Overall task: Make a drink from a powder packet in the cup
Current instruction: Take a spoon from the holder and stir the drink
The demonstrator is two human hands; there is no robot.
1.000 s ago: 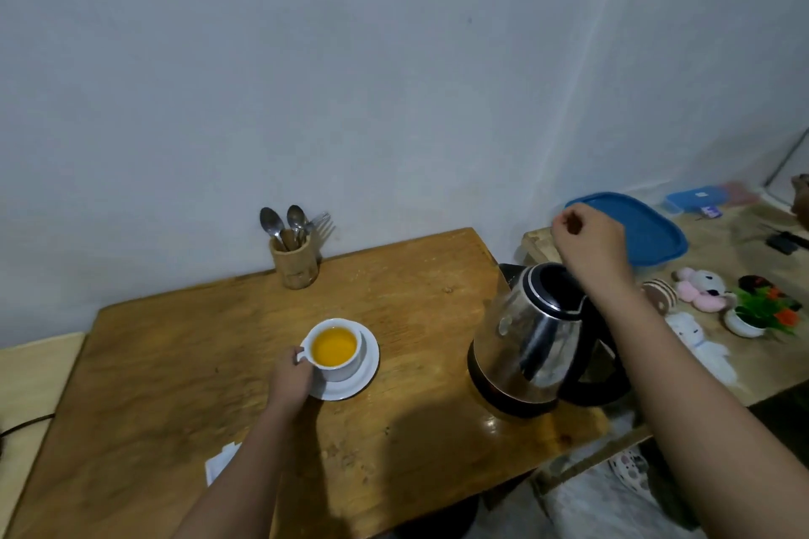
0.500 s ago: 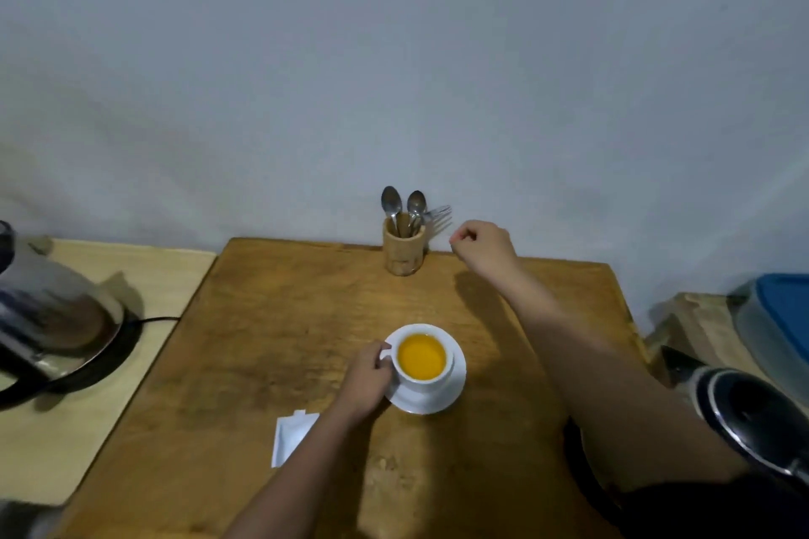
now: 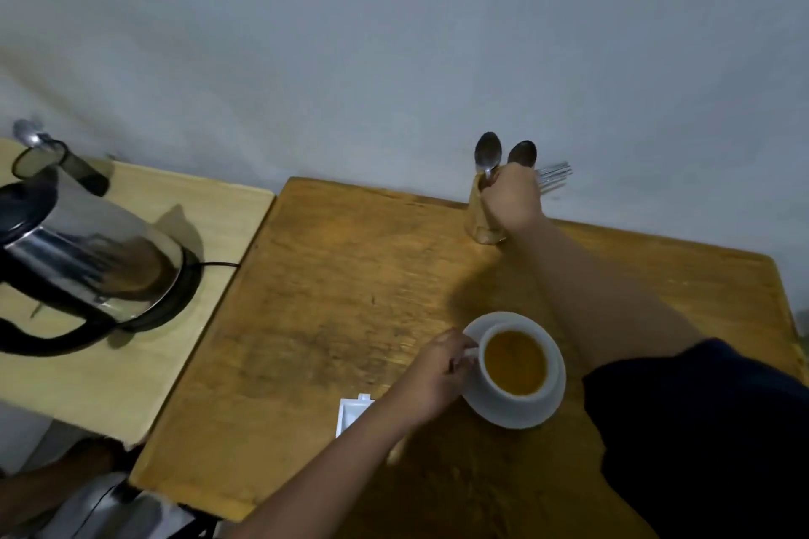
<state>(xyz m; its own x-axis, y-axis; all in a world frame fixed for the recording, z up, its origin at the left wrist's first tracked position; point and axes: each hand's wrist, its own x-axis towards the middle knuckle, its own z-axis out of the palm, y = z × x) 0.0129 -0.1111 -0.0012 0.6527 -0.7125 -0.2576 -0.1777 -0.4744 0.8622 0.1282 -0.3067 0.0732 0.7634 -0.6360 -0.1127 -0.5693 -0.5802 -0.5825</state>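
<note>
On the wooden table (image 3: 350, 276), left hand (image 3: 437, 376) pinches the cup (image 3: 516, 363) handle; right hand (image 3: 514, 197) closes around spoons (image 3: 503, 155)

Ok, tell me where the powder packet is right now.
In the head view the white packet lies on the wooden table, near its front edge, left of the cup and saucer, partly hidden under the left forearm.

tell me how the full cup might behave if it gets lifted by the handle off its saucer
The cup looks like glazed ceramic, so probably stiff, breakable and a bit slick. The orange drink sits near the rim, so a tilt would likely spill it. The left hand is at its small handle; the saucer underneath is separate and may slide.
</note>
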